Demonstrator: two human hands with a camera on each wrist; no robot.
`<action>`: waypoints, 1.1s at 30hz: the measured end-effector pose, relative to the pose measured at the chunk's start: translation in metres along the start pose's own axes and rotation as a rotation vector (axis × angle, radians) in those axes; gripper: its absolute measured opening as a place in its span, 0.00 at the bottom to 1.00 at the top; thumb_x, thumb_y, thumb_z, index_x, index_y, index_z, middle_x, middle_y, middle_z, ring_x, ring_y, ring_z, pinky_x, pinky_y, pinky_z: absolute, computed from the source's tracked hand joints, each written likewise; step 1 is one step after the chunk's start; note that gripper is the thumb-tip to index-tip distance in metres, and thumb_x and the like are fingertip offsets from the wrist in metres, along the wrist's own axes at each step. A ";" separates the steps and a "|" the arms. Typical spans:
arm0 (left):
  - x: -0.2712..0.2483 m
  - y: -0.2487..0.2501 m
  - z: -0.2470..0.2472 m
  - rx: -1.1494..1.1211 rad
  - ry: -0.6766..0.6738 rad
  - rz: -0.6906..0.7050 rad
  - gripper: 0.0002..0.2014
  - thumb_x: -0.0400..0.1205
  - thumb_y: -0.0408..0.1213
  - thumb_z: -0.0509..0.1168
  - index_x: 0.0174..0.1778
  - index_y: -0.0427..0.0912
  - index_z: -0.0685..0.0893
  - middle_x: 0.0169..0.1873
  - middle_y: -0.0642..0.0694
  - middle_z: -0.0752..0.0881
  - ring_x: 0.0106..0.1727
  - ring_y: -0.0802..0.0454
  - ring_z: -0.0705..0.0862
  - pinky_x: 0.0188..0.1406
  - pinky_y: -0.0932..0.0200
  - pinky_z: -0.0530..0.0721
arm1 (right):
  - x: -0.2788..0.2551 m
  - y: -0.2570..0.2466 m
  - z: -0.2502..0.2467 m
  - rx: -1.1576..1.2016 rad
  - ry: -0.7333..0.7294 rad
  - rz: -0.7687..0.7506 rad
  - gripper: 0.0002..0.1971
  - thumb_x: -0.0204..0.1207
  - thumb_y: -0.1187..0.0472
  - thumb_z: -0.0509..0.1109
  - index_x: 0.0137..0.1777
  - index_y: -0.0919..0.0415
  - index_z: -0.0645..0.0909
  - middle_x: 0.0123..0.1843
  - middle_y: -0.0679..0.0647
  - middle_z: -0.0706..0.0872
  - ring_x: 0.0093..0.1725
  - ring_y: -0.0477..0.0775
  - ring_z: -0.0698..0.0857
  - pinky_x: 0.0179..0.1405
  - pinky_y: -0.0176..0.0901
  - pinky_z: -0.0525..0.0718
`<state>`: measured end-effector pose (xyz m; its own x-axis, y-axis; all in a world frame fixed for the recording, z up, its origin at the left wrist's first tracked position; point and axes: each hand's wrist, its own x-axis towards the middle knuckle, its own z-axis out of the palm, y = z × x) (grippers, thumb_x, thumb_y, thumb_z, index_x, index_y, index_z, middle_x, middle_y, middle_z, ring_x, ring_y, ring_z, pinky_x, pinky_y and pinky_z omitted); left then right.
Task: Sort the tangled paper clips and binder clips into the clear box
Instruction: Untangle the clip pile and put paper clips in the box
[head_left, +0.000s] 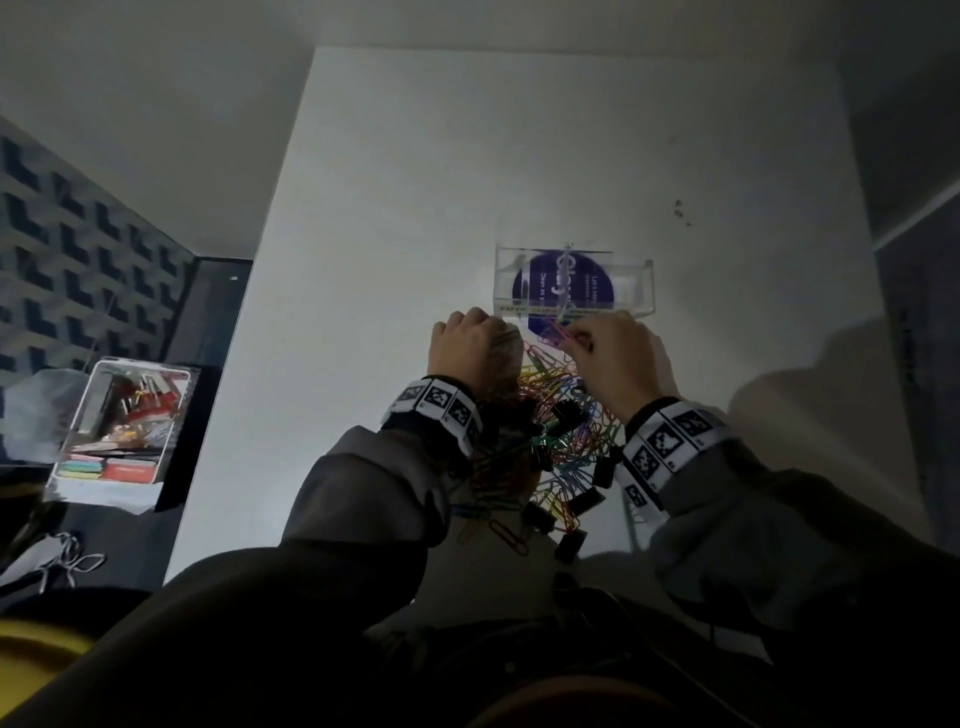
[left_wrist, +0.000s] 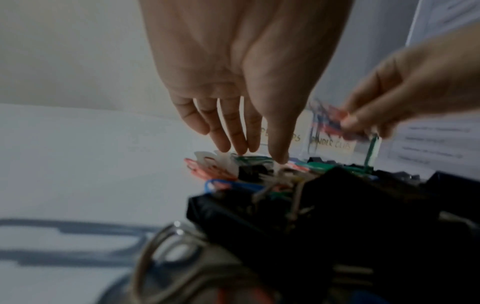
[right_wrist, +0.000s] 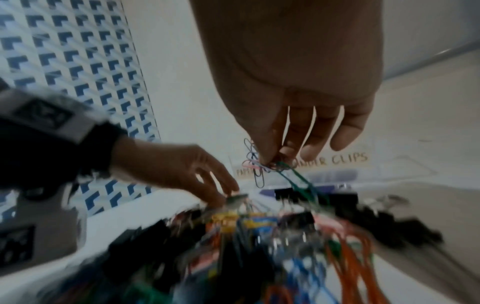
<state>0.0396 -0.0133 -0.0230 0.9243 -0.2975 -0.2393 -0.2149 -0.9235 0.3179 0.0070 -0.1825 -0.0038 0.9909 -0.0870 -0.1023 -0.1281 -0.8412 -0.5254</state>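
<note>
A tangled pile of coloured paper clips and black binder clips lies on the white table, close in front of me. Just beyond it stands the clear box, whose front labels read paper clips and binder clips. My right hand pinches a small bunch of paper clips raised above the pile, and a green chain still trails from it down into the heap. My left hand reaches down with straight fingers, its tips touching the pile at its far left.
A round purple sticker shows through the box. Off the table's left edge, an open bin of stationery sits on a dark surface. Printed sheets lie to the right of the box. A patterned wall panel stands at left.
</note>
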 end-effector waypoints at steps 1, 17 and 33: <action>0.002 0.002 0.001 0.012 -0.005 0.010 0.16 0.79 0.41 0.62 0.63 0.42 0.78 0.60 0.39 0.80 0.61 0.37 0.76 0.59 0.45 0.72 | 0.002 -0.003 -0.006 0.051 0.007 0.005 0.08 0.74 0.57 0.72 0.49 0.57 0.88 0.43 0.57 0.91 0.46 0.59 0.86 0.49 0.55 0.86; 0.007 0.001 0.016 0.005 -0.114 0.123 0.11 0.77 0.27 0.63 0.55 0.34 0.77 0.54 0.34 0.80 0.55 0.35 0.78 0.56 0.48 0.75 | 0.067 -0.045 -0.015 0.130 -0.056 -0.054 0.10 0.76 0.63 0.67 0.48 0.71 0.85 0.47 0.67 0.89 0.49 0.65 0.85 0.54 0.61 0.84; 0.043 0.032 -0.050 -0.278 0.173 0.204 0.10 0.78 0.30 0.64 0.52 0.35 0.87 0.50 0.34 0.84 0.49 0.38 0.84 0.49 0.49 0.82 | -0.011 -0.016 0.001 0.017 -0.182 -0.004 0.09 0.79 0.65 0.63 0.54 0.64 0.84 0.51 0.60 0.89 0.50 0.59 0.86 0.43 0.39 0.75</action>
<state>0.0883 -0.0435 0.0231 0.9161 -0.4008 0.0050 -0.3277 -0.7417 0.5852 -0.0017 -0.1677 0.0046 0.9679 0.0158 -0.2510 -0.1265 -0.8318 -0.5404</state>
